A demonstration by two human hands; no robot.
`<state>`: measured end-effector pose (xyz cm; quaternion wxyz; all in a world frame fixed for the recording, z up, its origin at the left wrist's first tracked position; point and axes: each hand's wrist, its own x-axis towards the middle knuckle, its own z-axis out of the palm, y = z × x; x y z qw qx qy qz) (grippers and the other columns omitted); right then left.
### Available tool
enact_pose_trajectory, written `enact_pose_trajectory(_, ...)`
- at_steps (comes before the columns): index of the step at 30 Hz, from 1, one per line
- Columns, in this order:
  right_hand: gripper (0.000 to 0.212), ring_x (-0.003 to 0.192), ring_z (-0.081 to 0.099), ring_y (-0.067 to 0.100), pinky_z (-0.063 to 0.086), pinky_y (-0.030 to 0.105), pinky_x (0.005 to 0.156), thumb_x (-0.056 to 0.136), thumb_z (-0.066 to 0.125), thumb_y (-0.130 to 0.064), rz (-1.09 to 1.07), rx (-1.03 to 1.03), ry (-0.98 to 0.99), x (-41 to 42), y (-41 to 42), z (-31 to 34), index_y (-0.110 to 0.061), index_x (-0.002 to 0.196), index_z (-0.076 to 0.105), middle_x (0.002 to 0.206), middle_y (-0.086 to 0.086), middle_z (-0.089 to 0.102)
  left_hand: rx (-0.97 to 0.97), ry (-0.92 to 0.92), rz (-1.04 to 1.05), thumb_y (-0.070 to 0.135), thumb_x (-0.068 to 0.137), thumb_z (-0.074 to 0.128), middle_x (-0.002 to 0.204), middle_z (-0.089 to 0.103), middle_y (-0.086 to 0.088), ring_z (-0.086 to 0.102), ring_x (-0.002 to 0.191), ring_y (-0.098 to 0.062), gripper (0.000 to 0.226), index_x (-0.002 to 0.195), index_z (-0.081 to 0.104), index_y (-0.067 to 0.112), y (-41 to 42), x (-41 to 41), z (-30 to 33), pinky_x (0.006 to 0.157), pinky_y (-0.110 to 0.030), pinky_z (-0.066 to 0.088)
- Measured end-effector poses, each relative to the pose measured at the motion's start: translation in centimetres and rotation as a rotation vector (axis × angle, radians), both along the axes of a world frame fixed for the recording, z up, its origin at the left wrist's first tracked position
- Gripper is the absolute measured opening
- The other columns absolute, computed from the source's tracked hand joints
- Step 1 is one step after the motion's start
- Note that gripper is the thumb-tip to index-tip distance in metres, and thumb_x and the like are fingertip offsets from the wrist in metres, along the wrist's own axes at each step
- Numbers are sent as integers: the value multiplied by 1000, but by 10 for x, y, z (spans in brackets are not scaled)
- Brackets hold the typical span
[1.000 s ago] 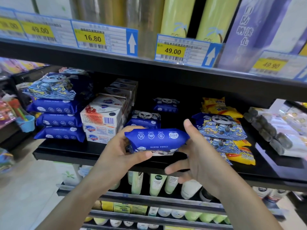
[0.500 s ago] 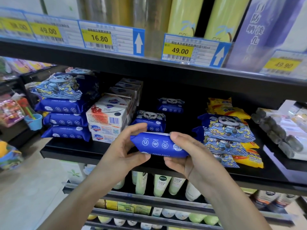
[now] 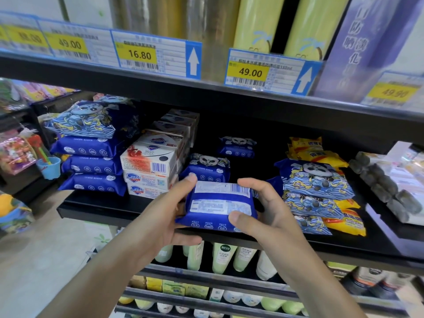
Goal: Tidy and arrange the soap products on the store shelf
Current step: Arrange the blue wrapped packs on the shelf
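Item: blue soap pack (image 3: 219, 206), centre of the frame, held in front of the black shelf's (image 3: 96, 208) front edge with its printed back label and barcode turned up toward you. Handling, judged from the wrapper: a soft glossy film around what looks a firm block, so expect it light, stiff at the core, slippery on the skin and loose at the crimped ends; it should tolerate a squeeze but could slide out of a lazy pinch. Hold: take it across the two short ends or with thumb on top and fingers beneath, never by the end seals. Your left hand (image 3: 160, 222) sits at the pack's left end, one fingertip up at the far corner, the rest curled under and round it. Your right hand (image 3: 267, 216) grips the right end, thumb pressed on the near corner, fingers wrapped over the far side. Both forearms rise from the bottom of the frame and converge on it. Neighbours: a matching panda pack (image 3: 207, 168) just behind, stacked blue packs (image 3: 91, 165) at centre left, boxed soap (image 3: 150, 167) beside them, a mixed blue and yellow heap (image 3: 317, 193) at centre right
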<state>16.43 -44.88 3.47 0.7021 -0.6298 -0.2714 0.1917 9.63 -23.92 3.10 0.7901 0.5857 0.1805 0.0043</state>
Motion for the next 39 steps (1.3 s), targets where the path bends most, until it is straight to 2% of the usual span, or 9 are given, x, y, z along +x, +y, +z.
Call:
enact_pose_trajectory(5, 61, 114, 69, 23, 61, 39, 89, 87, 78, -13, 51, -50, -99, -2, -3, -6, -38, 137, 55, 123, -12, 69, 61, -22, -109, 57, 72, 86, 110, 80, -4, 78, 95, -16, 59, 119, 73, 24, -4, -12, 0, 66, -29, 63)
enact_pose_trajectory(9, 69, 118, 67, 23, 61, 38, 89, 85, 80, -15, 43, -76, -187, -6, -3, -7, -45, 141, 53, 133, -13, 63, 135, -73, -143, 54, 78, 80, 113, 80, -1, 78, 101, -16, 38, 111, 76, 35, -2, -13, 2, 69, -25, 62)
enact_pose_trajectory(12, 81, 120, 66, 18, 61, 36, 89, 84, 82, -20, 20, -106, -250, -10, -2, -6, -53, 146, 44, 140, -26, 55, 175, -108, -130, 53, 81, 77, 113, 80, 1, 77, 102, -16, 35, 111, 75, 37, -3, -14, 3, 70, -23, 62)
enact_pose_trajectory(19, 100, 119, 64, 1, 59, 30, 93, 64, 79, -77, 0, -205, -66, -14, -4, -2, -74, 144, 21, 134, -46, 46, 205, -177, -46, 42, 82, 82, 114, 79, 1, 77, 103, -19, 53, 127, 62, 24, -4, -16, 0, 75, -27, 63)
enact_pose_trajectory(22, 93, 105, 74, 14, 60, 36, 92, 69, 69, -81, -45, -220, 42, -12, -2, 0, -65, 148, 24, 124, -39, 60, 176, -238, 24, 36, 74, 82, 111, 80, 2, 78, 100, -16, 53, 121, 62, 23, -5, -17, -4, 73, -21, 61)
enact_pose_trajectory(28, 72, 98, 76, 33, 61, 45, 89, 72, 61, -86, 64, -182, 309, -6, 4, 13, -43, 130, 65, 128, -6, 71, 219, -418, 29, 24, 76, 92, 121, 77, -1, 73, 113, -16, 48, 115, 70, 39, -6, -16, -8, 87, -18, 57)
enact_pose_trajectory(33, 63, 86, 71, 33, 61, 39, 69, 75, 67, -79, 41, -124, 436, -2, 7, 23, -32, 116, 76, 119, 9, 75, 274, -525, 23, 24, 74, 89, 122, 75, -4, 73, 112, -20, 53, 122, 68, 32, -6, -16, -14, 91, -24, 58)
enact_pose_trajectory(36, 67, 80, 69, 30, 60, 35, 64, 83, 69, -74, 81, -144, 461, 0, 7, 25, -23, 126, 72, 119, 14, 74, 386, -545, -19, 18, 82, 87, 122, 73, -1, 71, 113, -20, 51, 127, 66, 27, -5, -18, -14, 92, -25, 58)
enact_pose_trajectory(39, 54, 73, 70, 27, 61, 33, 64, 81, 79, -56, 59, -143, 480, 2, 8, 23, -15, 116, 77, 112, 17, 76, 461, -538, -33, 18, 83, 86, 124, 72, -1, 70, 114, -22, 49, 127, 66, 28, -4, -19, -14, 93, -32, 59)
